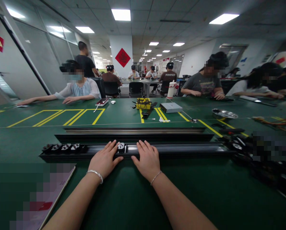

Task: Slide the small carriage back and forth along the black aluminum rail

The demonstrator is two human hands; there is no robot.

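Observation:
A long black metal rail (181, 150) lies across the green table in front of me. My left hand (104, 159) rests flat on its near edge with fingers spread. My right hand (146, 158) lies flat beside it, fingers stretched onto the rail. Between the two hands a small black-and-white part (121, 147) sits in the rail's channel, close to my left fingertips. Several similar small parts (63, 147) sit in a row at the rail's left end. Both wrists wear thin bracelets.
A second rail (133, 130) lies behind the first. A pile of black parts (234, 143) is at the right, a metal bowl (223, 113) further back, a grey box (170, 107) and yellow item (143, 103) mid-table. Other people sit along the far side.

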